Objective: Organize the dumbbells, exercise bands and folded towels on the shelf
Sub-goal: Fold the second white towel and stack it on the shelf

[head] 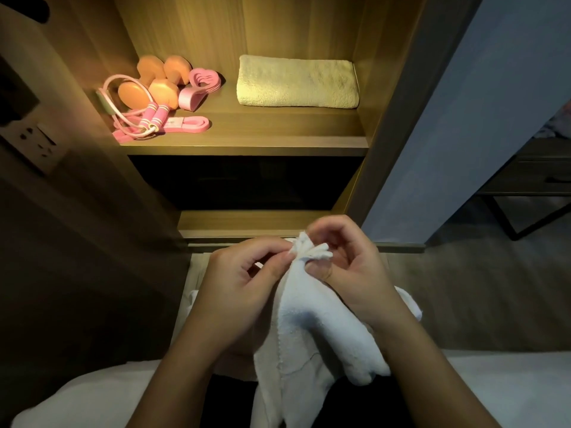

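Both hands, left hand (244,273) and right hand (346,267), are pinching the white towel's (312,322) gathered corners with their fingers, likely lining up edges for folding.

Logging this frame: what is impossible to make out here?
Head view only:
- White towel: lower end cut off by the bottom edge; part hidden behind the left hand and right hand pinching it.
- Compartment under the lit shelf: too dark to tell contents.
- Dumbbells: handles hidden by their own heads.
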